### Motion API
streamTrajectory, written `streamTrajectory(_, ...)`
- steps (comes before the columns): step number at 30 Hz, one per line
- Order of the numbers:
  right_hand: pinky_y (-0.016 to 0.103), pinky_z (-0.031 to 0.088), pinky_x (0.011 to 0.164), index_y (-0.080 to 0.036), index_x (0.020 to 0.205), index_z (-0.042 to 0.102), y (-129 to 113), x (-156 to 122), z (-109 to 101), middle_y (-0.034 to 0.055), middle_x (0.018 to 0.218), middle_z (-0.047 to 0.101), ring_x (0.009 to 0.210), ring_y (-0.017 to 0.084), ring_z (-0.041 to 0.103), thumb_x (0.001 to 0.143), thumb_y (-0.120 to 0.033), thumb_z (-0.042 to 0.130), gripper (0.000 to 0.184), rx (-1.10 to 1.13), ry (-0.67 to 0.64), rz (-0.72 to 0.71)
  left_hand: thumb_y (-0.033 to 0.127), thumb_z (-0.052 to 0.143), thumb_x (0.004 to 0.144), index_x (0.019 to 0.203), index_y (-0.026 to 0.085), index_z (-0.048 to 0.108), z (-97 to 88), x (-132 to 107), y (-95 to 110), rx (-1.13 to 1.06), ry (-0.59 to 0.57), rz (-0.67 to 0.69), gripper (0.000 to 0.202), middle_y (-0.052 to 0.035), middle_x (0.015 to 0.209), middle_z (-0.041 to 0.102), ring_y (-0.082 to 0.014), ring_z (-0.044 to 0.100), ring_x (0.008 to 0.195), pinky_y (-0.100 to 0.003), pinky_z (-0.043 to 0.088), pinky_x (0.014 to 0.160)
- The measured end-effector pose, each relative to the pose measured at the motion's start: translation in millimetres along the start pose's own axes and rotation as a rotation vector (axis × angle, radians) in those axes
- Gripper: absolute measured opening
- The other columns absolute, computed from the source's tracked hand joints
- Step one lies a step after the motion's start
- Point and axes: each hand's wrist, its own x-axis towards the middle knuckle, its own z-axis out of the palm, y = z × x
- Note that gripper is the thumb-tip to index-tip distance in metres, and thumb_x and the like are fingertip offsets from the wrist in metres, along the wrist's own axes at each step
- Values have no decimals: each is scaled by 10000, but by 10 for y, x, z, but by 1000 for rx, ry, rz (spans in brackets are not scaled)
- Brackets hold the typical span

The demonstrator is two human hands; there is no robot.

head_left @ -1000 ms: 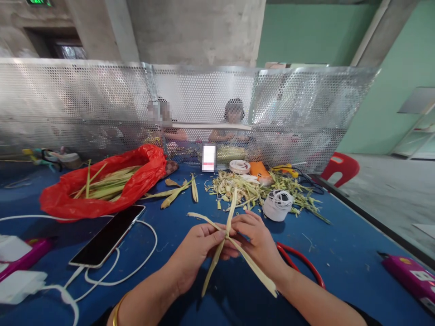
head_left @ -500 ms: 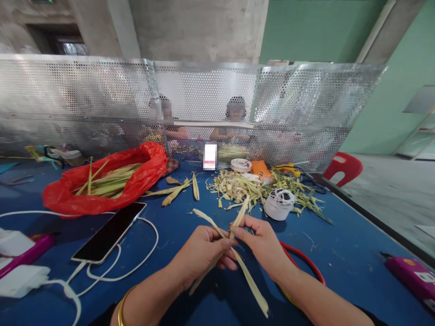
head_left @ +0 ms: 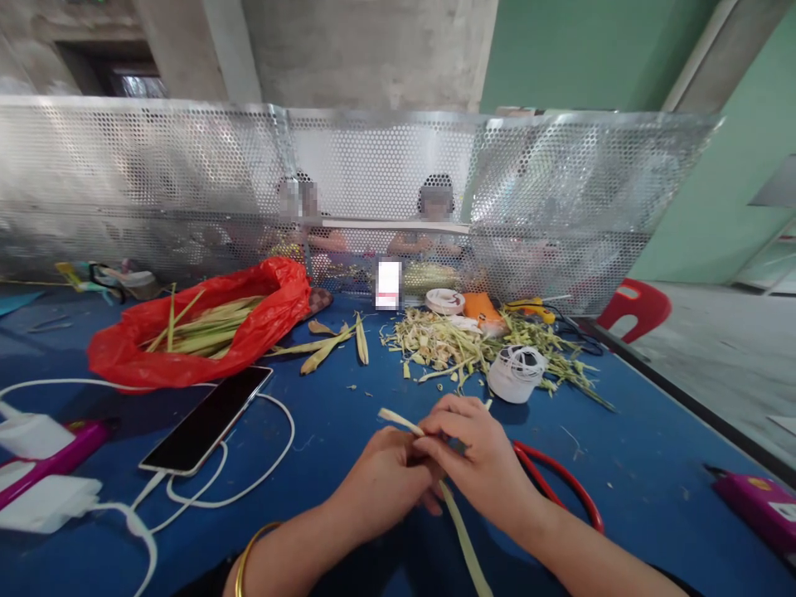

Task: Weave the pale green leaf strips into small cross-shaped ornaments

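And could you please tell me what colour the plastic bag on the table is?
The plastic bag is bright red, seen best in the head view.

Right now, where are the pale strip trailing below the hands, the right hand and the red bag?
Pale strip (head_left: 461, 532): head view, on its trailing length.
Right hand (head_left: 480, 446): head view, on its back.
Red bag (head_left: 279, 319): head view, on its outer wall.

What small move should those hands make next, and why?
I'd guess the right hand should gently pull the pale leaf strip snug while the left hand steadies it: both hands are closed together around it, with loose lengths sticking out above and below. What lies between them is hidden.
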Motion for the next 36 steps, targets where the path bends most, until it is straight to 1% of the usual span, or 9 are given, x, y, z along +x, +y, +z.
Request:
streamTrajectory(5, 260, 435, 613, -208, 693, 640, 19, -37, 24, -11, 672, 621, 644, 132, 582, 826, -114, 562, 181, 68, 46, -2, 133, 543, 645, 538, 155, 619, 0, -48, 71, -24, -49, 9, 133, -6, 485, 618, -141, 597, 480, -212, 424, 492)
streamTrajectory(11, 430, 395, 941, -235, 1151, 595, 129, 53, -120, 53, 1003, 701, 933, 194, 628, 901, -185, 498, 273, -214, 10, -177, 426, 615, 752, 689, 120, 680, -133, 3, 101, -179, 13, -124, 319, -94, 704, 729, -149, 658, 541, -207, 431, 521)
streamTrajectory(15, 505, 264, 1053, -253, 1021, 645, 236, 157, -287, 31, 949, 715, 972, 202, 625, 883, -215, 555, 169, -290, -95, -252, 534, 637, 730, 857, 119, 682, -258, 11, 147, -358, 42, -155, 437, -123, 798, 741, -151, 677, 571, -204, 444, 528)
streamTrajectory(19, 498, 231, 1073, -250, 832, 656, 279, 181, -308, -12, 797, 706, 882, 177, 634, 891, -186, 533, 151, -281, -110, -304, 426, 722, 686, 793, 115, 681, -254, 1, 155, -315, 37, -185, 332, -103, 743, 738, -126, 654, 534, -190, 429, 513)
streamTrajectory(22, 486, 249, 1063, -249, 854, 662, 240, 148, -260, -4, 833, 707, 957, 195, 619, 879, -153, 525, 169, -345, 9, -325, 352, 745, 662, 763, 116, 682, -217, 8, 141, -280, 26, -199, 264, -85, 681, 728, -118, 639, 518, -189, 418, 511)
streamTrajectory(26, 472, 300, 1028, -235, 1059, 628, 137, 85, -247, 66, 1065, 673, 1130, 254, 541, 866, -219, 561, 204, -437, 212, -311, 370, 726, 691, 813, 113, 683, -229, 23, 142, -346, 183, -92, 287, -84, 717, 733, -127, 655, 566, -201, 427, 546)
streamTrajectory(29, 451, 342, 988, -236, 905, 622, 89, 40, -221, 30, 862, 678, 895, 214, 621, 870, -311, 578, 94, -334, 126, -162, 397, 691, 735, 920, 114, 682, -264, 26, 150, -393, 229, -34, 338, -97, 790, 743, -143, 675, 653, -217, 446, 615)
streamTrajectory(32, 425, 382, 951, -223, 693, 540, 99, 4, -128, -47, 613, 583, 611, 140, 575, 876, -374, 569, 239, -244, -92, -5, 349, 697, 736, 967, 117, 675, -281, 36, 138, -386, 248, -3, 329, -98, 841, 747, -147, 677, 702, -221, 444, 647)
streamTrajectory(36, 409, 356, 975, -205, 623, 501, 135, -4, -45, -60, 566, 529, 574, 112, 537, 918, -239, 488, 297, -283, -140, -21, 272, 696, 726, 934, 114, 674, -257, 65, 101, -384, 303, 10, 263, -88, 833, 746, -139, 671, 675, -215, 430, 622)
